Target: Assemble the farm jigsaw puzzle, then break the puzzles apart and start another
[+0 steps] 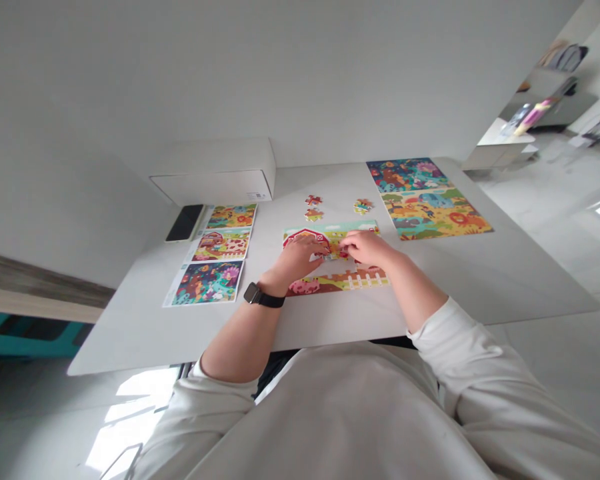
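A farm jigsaw puzzle (310,287) with a red barn, a pink pig and a white fence lies on the table in front of me. Its middle has a gap where the pale tabletop shows. Over this gap, a small cluster of puzzle pieces (335,252) sits between my two hands. My left hand (300,257), below a black watch (264,295), is closed with fingertips at the cluster's left side. From the right, my right hand (366,247) pinches the cluster's other side. The fingers partly cover the pieces.
Beyond the puzzle lie loose pieces: a red one (313,200), a yellow-orange one (314,215) and a multicoloured clump (363,206). Picture sheets (213,281) and a phone (185,223) lie left, before a white box (215,183). Two finished puzzles (435,213) lie right.
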A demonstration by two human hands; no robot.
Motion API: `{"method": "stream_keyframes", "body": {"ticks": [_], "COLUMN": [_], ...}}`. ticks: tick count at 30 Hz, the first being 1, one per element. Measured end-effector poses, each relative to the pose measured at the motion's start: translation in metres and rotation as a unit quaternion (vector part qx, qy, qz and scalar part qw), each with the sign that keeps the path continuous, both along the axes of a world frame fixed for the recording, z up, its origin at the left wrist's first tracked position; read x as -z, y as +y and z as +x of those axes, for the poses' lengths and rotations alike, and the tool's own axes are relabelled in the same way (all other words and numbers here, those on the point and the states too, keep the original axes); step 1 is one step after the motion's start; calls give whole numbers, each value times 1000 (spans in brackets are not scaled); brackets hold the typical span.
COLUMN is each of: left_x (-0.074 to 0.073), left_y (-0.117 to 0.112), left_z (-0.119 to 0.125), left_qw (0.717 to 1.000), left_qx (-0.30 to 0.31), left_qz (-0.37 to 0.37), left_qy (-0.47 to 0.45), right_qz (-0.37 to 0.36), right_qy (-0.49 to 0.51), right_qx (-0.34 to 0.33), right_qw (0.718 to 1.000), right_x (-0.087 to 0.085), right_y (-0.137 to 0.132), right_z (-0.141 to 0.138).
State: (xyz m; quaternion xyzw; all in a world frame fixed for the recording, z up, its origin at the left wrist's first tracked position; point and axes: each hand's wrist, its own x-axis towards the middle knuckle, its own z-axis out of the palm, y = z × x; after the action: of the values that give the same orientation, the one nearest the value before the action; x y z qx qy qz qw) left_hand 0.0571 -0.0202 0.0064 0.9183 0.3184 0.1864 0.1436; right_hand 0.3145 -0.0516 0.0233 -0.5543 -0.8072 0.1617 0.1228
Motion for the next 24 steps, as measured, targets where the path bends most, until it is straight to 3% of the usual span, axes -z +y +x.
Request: {"method": "stream_keyframes", "body": {"ticks": [24], "left_x": [-2], "left_y": [1], "left_z": [-1], "left_qw": [1000], "left_qx": [-12], "left_qz": [7], "left_qy": [23], "right_qz": [-21], "right_qy": [-46], "right_qx": [-10], "right_qw": [999], "right_x": [4], "right_y": [1], "right_z": [-2]}}
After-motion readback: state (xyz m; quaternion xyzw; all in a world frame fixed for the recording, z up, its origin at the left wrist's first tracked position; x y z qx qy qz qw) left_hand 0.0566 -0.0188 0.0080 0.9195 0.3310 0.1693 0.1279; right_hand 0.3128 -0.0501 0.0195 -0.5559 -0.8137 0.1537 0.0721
